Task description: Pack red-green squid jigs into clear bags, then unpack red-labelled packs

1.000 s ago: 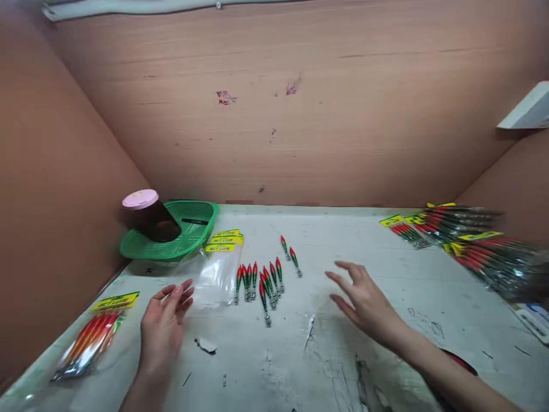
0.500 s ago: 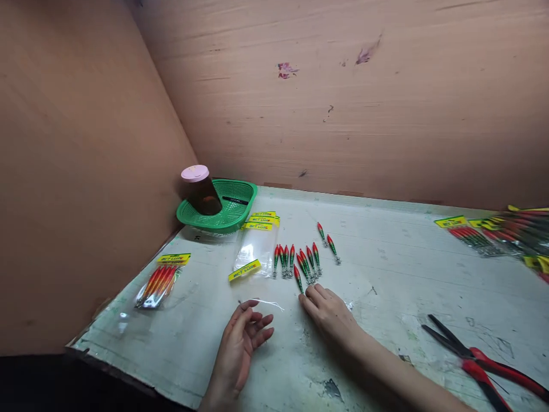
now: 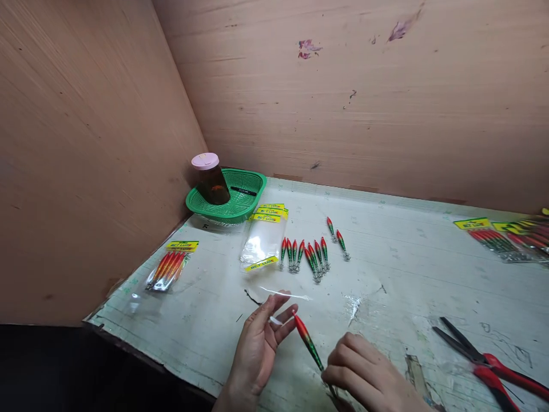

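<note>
My right hand (image 3: 369, 375) pinches the lower end of a red and green lure (image 3: 307, 341), holding it slanted above the table. My left hand (image 3: 261, 343) has its fingers curled round a small clear sleeve (image 3: 275, 320) at the lure's red tip. A row of several more lures (image 3: 305, 253) lies further back, with two lures (image 3: 337, 233) apart from it. Beside the row is a stack of empty clear bags with yellow labels (image 3: 263, 237).
A green basket (image 3: 234, 207) with a pink-lidded dark jar (image 3: 210, 178) sits in the back left corner. A filled bag of orange lures (image 3: 169, 266) lies at left. Packed bags (image 3: 501, 237) pile at right. Red-handled pliers (image 3: 484, 357) lie at front right. Brown walls enclose the table.
My right hand took a lure from the row and drew it toward me. My left hand rose with a clear sleeve to the lure's tip. The view shifted left.
</note>
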Demonstrator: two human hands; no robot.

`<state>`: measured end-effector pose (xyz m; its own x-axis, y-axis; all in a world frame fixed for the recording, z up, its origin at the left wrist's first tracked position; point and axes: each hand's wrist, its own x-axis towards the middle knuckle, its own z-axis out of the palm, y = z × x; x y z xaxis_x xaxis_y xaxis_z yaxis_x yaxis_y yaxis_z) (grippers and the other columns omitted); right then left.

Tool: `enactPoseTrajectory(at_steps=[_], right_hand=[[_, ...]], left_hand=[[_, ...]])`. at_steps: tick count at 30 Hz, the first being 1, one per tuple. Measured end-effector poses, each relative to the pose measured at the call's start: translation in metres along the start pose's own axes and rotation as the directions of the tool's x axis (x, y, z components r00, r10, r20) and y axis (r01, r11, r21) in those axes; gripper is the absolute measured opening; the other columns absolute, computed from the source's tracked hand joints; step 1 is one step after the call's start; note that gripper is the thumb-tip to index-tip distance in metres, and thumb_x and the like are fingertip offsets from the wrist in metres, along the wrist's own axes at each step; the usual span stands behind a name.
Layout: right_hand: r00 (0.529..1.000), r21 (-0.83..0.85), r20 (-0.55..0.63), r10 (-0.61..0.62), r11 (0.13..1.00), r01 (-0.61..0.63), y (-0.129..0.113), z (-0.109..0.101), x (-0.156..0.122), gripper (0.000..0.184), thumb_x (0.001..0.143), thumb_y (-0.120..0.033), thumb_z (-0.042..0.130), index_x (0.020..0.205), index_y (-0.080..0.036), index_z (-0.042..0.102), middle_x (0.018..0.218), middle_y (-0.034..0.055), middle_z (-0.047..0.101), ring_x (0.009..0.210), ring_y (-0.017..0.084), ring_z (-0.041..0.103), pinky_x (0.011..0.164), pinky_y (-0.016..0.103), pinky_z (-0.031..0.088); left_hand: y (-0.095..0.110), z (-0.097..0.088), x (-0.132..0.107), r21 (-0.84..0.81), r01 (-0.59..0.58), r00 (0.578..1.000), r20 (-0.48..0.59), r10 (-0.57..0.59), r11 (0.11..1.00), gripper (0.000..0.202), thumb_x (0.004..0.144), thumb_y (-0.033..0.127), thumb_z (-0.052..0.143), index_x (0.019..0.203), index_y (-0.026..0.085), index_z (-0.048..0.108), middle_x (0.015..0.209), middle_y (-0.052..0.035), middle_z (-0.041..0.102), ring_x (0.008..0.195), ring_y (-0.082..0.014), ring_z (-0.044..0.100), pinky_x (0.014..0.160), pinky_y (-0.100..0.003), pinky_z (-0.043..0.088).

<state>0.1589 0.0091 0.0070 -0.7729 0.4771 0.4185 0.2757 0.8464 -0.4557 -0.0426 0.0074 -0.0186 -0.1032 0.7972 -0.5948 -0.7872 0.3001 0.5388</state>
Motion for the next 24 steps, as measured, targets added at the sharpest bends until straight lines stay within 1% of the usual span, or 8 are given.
enactPoseTrajectory(at_steps=[3, 5, 8, 10, 13, 17, 21, 24], right_hand=[[0.993, -0.192, -0.116, -0.030, 0.981, 0.008, 0.004, 0.015, 0.005, 0.018, 0.085, -0.003, 0.046, 0.093, -0.015, 0.057, 0.074, 0.0052, 0.060, 0.068, 0.016, 0.052, 0.062, 0.030, 0.042], [0.987, -0.248, -0.137, -0.086, 0.968, 0.049, 0.002, 0.016, 0.008, 0.018, 0.085, -0.003, 0.045, 0.090, -0.014, 0.058, 0.071, 0.0047, 0.059, 0.067, 0.016, 0.052, 0.062, 0.031, 0.042], [0.987, -0.253, -0.108, -0.122, 0.963, 0.092, -0.003, 0.009, 0.010, 0.019, 0.088, -0.004, 0.043, 0.088, -0.014, 0.059, 0.068, 0.0040, 0.059, 0.068, 0.016, 0.054, 0.066, 0.032, 0.044], [0.992, -0.225, -0.075, -0.104, 0.971, 0.085, -0.007, 0.001, 0.008, 0.020, 0.091, -0.007, 0.041, 0.090, -0.015, 0.060, 0.071, 0.0041, 0.061, 0.072, 0.017, 0.055, 0.071, 0.033, 0.046], [0.995, -0.185, -0.034, -0.089, 0.979, 0.082, -0.008, -0.010, 0.002, 0.018, 0.092, -0.011, 0.043, 0.096, -0.017, 0.060, 0.076, 0.0053, 0.065, 0.076, 0.017, 0.057, 0.075, 0.035, 0.048], [0.995, -0.262, -0.021, -0.098, 0.961, 0.089, -0.005, -0.020, 0.000, 0.021, 0.092, -0.009, 0.042, 0.094, -0.015, 0.062, 0.079, 0.0070, 0.066, 0.077, 0.019, 0.059, 0.075, 0.037, 0.048], [0.985, -0.424, -0.073, -0.156, 0.899, 0.111, -0.004, -0.023, 0.006, 0.028, 0.092, -0.006, 0.039, 0.096, -0.015, 0.065, 0.083, 0.0059, 0.069, 0.081, 0.019, 0.062, 0.083, 0.039, 0.044], [0.981, -0.514, -0.088, -0.173, 0.852, 0.105, -0.006, -0.021, 0.011, 0.031, 0.093, -0.006, 0.038, 0.097, -0.016, 0.067, 0.084, 0.0041, 0.071, 0.084, 0.018, 0.062, 0.084, 0.038, 0.042]], left_hand=[[-0.004, 0.004, -0.008, 0.052, 0.040, 0.996, 0.079, -0.044, 0.998, 0.029, 0.074, 0.034, 0.075, 0.093, 0.011, 0.073, 0.107, -0.0129, 0.072, 0.086, -0.0232, 0.070, 0.074, -0.031, 0.058], [-0.006, 0.005, -0.011, 0.070, 0.056, 0.994, 0.091, -0.062, 0.996, 0.035, 0.069, 0.035, 0.079, 0.094, 0.011, 0.074, 0.107, -0.0141, 0.072, 0.091, -0.0243, 0.069, 0.077, -0.031, 0.057], [-0.007, 0.002, -0.009, 0.058, 0.007, 0.996, 0.083, -0.012, 0.998, 0.035, 0.064, 0.035, 0.083, 0.088, 0.011, 0.075, 0.099, -0.0135, 0.074, 0.093, -0.0236, 0.068, 0.083, -0.031, 0.055], [-0.007, -0.001, -0.006, 0.053, -0.042, 0.998, 0.055, 0.039, 0.998, 0.032, 0.062, 0.034, 0.084, 0.083, 0.011, 0.076, 0.093, -0.0114, 0.075, 0.088, -0.0208, 0.068, 0.080, -0.029, 0.055], [-0.006, -0.004, -0.002, 0.075, -0.050, 0.998, 0.028, 0.048, 0.996, 0.030, 0.062, 0.036, 0.084, 0.078, 0.011, 0.076, 0.086, -0.0102, 0.075, 0.078, -0.0172, 0.068, 0.071, -0.025, 0.055], [-0.006, -0.002, -0.005, 0.141, 0.034, 0.995, 0.090, -0.047, 0.989, 0.031, 0.064, 0.038, 0.083, 0.078, 0.011, 0.076, 0.087, -0.0109, 0.075, 0.075, -0.0173, 0.068, 0.070, -0.026, 0.054], [-0.008, 0.004, -0.013, 0.292, 0.096, 0.964, 0.211, -0.162, 0.951, 0.035, 0.064, 0.039, 0.082, 0.081, 0.009, 0.076, 0.080, -0.0134, 0.075, 0.075, -0.0195, 0.068, 0.070, -0.027, 0.053], [-0.010, 0.008, -0.018, 0.334, 0.070, 0.945, 0.279, -0.169, 0.940, 0.039, 0.065, 0.032, 0.083, 0.096, 0.011, 0.075, 0.093, -0.0146, 0.074, 0.079, -0.0197, 0.069, 0.076, -0.028, 0.053]])
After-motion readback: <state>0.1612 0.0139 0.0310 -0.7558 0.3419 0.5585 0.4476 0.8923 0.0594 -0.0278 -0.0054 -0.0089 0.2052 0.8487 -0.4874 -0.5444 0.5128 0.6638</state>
